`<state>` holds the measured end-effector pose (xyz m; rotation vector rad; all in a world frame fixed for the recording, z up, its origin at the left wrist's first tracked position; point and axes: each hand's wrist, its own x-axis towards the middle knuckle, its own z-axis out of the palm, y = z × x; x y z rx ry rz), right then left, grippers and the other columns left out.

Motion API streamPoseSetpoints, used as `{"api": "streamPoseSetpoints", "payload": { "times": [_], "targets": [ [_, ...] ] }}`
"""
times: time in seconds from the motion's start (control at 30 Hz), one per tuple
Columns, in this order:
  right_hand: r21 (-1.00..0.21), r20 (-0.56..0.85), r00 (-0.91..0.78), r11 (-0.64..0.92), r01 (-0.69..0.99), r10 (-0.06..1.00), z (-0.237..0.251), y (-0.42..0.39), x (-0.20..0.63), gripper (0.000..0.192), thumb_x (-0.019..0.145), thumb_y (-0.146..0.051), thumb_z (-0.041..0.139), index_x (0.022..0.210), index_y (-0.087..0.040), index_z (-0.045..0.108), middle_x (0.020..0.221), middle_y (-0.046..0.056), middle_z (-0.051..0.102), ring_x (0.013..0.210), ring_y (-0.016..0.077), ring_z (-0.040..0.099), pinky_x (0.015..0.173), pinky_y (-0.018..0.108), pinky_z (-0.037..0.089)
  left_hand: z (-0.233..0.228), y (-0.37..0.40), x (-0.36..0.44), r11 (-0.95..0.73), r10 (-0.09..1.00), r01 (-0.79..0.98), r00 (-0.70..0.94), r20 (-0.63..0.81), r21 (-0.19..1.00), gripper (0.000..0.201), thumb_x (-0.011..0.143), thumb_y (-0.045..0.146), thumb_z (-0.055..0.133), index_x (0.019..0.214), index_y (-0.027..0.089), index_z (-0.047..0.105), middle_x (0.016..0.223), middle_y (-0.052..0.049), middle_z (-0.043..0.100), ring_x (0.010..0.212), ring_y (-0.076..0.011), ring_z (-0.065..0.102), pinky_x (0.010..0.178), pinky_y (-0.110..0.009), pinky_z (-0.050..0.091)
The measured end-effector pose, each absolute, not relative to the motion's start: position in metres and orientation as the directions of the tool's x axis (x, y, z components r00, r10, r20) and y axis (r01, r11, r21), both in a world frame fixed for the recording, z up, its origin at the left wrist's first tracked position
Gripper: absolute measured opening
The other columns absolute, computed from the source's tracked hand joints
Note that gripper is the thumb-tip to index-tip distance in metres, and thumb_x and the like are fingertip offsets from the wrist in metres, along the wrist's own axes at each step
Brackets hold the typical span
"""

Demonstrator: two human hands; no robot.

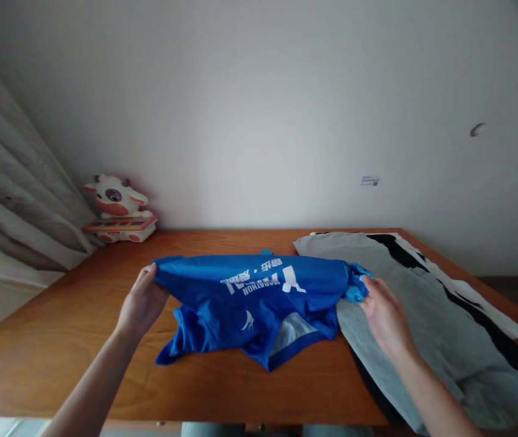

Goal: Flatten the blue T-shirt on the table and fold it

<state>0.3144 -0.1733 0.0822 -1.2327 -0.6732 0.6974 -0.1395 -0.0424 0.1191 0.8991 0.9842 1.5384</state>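
Note:
A bright blue T-shirt (254,303) with white lettering hangs stretched between my two hands just above a wooden table (58,340). My left hand (143,303) grips its left end. Its right end is bunched in my right hand (384,315). The lower part of the shirt rests crumpled on the tabletop. The print reads upside down from where I stand.
A pile of grey, black and white clothes (441,315) lies on the table's right side, under my right forearm. A toy cow with a small keyboard (119,209) sits at the back left corner. Curtains (8,200) hang at the left, and a plain wall stands behind.

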Motion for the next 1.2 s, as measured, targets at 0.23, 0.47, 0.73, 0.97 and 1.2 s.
{"api": "streamPoseSetpoints", "payload": {
  "times": [0.23, 0.47, 0.73, 0.97, 1.2],
  "targets": [
    [-0.759, -0.104, 0.257, -0.243, 0.604, 0.961, 0.068, -0.263, 0.357, 0.044, 0.077, -0.07, 0.063, 0.072, -0.026, 0.067, 0.064, 0.004, 0.07, 0.064, 0.0245, 0.07, 0.06, 0.03, 0.054, 0.079, -0.095, -0.193, 0.059, 0.977, 0.414, 0.161, -0.137, 0.909, 0.045, 0.059, 0.057, 0.088, 0.068, 0.019, 0.065, 0.062, 0.002, 0.06, 0.057, -0.0149, 0.055, 0.051, -0.024, 0.046],
    [-0.574, 0.011, 0.244, -0.194, 0.795, 0.97, 0.066, -0.243, 0.335, 0.046, 0.079, -0.061, 0.061, 0.105, -0.024, 0.068, 0.102, 0.012, 0.079, 0.097, 0.0346, 0.075, 0.083, 0.043, 0.057, 0.069, -0.095, -0.17, -0.23, 0.962, 0.763, 0.084, 0.26, 0.604, 0.055, 0.079, 0.067, 0.068, 0.106, 0.019, 0.063, 0.108, -0.014, 0.073, 0.096, -0.0306, 0.072, 0.086, -0.045, 0.059],
    [-0.979, -0.058, 0.077, -0.072, 0.193, 0.995, 0.089, -0.19, 0.266, 0.057, 0.087, -0.066, 0.058, 0.121, -0.021, 0.058, 0.118, 0.016, 0.074, 0.104, 0.0283, 0.073, 0.089, 0.043, 0.058, 0.07, -0.138, -0.045, -0.701, 0.69, 0.65, 0.722, 0.05, 0.293, 0.087, 0.076, 0.053, 0.079, 0.151, 0.024, 0.047, 0.15, -0.017, 0.056, 0.132, -0.039, 0.057, 0.11, -0.057, 0.048],
    [-0.864, 0.155, 0.091, 0.09, 0.494, 0.984, 0.101, -0.208, 0.205, 0.042, 0.095, -0.053, 0.056, 0.122, -0.022, 0.062, 0.125, 0.014, 0.068, 0.107, 0.0244, 0.068, 0.095, 0.043, 0.055, 0.061, -0.093, -0.004, -0.231, 0.891, 0.686, 0.434, -0.132, 0.69, 0.037, 0.08, 0.009, 0.055, 0.112, 0.021, 0.07, 0.11, -0.01, 0.074, 0.103, -0.0273, 0.073, 0.097, -0.04, 0.055],
    [-0.985, -0.103, -0.029, -0.098, 0.142, 0.994, 0.043, -0.218, 0.186, 0.073, 0.087, -0.063, 0.065, 0.145, -0.02, 0.049, 0.141, 0.016, 0.064, 0.129, 0.0284, 0.063, 0.105, 0.043, 0.053, 0.082, -0.126, 0.009, 0.63, 0.766, -0.342, 0.424, -0.484, 0.697, 0.03, 0.093, 0.041, 0.057, 0.095, 0.015, 0.072, 0.081, -0.011, 0.078, 0.095, -0.0294, 0.077, 0.09, -0.043, 0.061]
  ]
}}
